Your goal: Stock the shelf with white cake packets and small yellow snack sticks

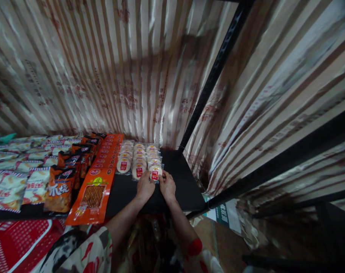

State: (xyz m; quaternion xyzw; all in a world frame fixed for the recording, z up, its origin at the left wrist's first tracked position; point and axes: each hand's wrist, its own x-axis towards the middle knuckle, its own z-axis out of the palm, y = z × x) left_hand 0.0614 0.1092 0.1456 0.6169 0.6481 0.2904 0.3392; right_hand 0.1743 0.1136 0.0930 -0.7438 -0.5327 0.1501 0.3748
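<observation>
Both my hands rest on a black shelf [183,185] at the front of rows of round pale cakes in clear packets. My left hand [144,186] and my right hand [167,185] sit side by side, fingers curled on the nearest cake packet [155,173], which has a red label. Behind it the cake rows [138,153] run back in three lines toward the curtain. My forearms come up from below in patterned sleeves.
Orange snack bags [93,197] lie in a row left of the cakes, then dark orange bags [61,187] and white bags [10,189]. A red basket [15,239] sits low left. Black rack bars [218,72] cross the right; striped curtain [104,68] behind.
</observation>
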